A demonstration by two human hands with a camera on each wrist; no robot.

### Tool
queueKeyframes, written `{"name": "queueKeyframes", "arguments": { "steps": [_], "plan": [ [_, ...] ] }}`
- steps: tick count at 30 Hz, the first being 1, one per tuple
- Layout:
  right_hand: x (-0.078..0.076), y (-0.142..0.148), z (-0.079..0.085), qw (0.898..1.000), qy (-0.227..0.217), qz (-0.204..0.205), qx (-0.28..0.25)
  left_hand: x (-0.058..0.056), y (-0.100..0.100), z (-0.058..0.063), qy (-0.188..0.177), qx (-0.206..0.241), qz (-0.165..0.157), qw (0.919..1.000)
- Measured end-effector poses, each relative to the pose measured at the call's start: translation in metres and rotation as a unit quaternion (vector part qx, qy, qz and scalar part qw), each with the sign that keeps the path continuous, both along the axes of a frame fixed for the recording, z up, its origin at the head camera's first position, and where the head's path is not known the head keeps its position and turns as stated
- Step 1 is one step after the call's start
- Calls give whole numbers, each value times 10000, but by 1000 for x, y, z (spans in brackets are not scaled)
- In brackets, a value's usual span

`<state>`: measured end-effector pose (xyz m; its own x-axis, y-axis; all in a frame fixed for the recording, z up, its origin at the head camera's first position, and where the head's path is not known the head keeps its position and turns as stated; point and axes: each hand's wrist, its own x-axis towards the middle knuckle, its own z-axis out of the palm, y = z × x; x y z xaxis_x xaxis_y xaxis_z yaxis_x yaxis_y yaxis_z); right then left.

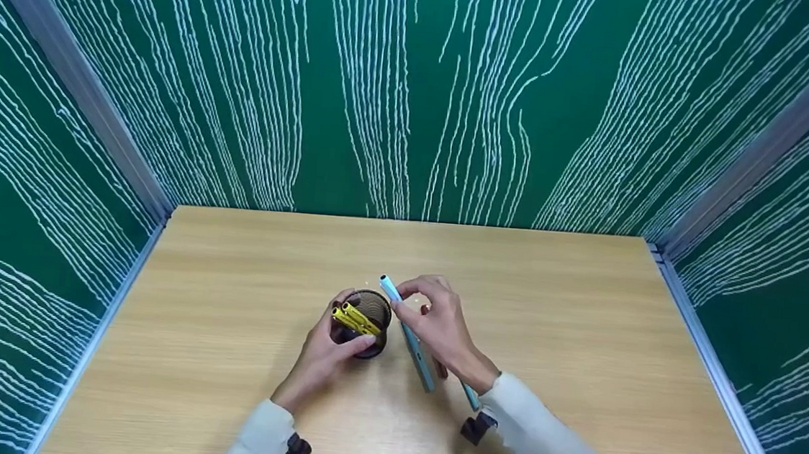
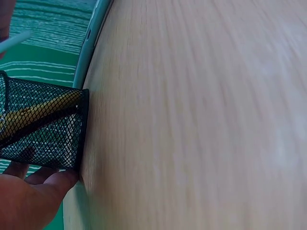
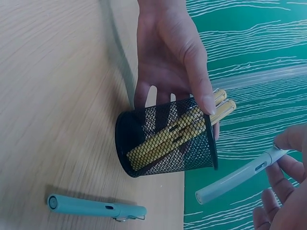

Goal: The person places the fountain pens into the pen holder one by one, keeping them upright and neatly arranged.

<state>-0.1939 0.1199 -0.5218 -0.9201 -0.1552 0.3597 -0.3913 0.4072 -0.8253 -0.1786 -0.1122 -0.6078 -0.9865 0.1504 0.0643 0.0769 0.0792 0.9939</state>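
Observation:
My left hand [image 1: 326,354] grips a black mesh pen cup [image 3: 168,139] from the side, with the thumb at its rim. Two yellow pens [image 1: 354,317] lean inside the cup, their ends sticking out above the rim. Just right of the cup, my right hand [image 1: 437,320] pinches a light blue pen [image 3: 240,175] near its clip end. The pen's other end points toward the cup and is apart from it. Below the right hand, another light blue pen [image 3: 96,207] lies on the table. The left wrist view shows the cup [image 2: 43,124] with its base close to the tabletop.
Part of a further blue pen [image 1: 469,395] shows beneath the right wrist, the remainder hidden. The wooden table [image 1: 228,271] meets a green back wall [image 1: 421,113] with white wavy lines. Similar green panels and metal rails [image 1: 718,374] border both sides.

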Motion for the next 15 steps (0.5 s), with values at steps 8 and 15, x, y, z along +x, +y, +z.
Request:
{"name": "queueKeyframes", "arguments": {
  "steps": [8, 15],
  "plan": [
    [-1, -5, 3, 10000, -65, 67, 25, 0, -1, 1, -22, -149, 100, 9998],
    [-4, -12, 9, 9999, -41, 149, 18, -1, -1, -1, 11, -160, 77, 9998]
  ]
}}
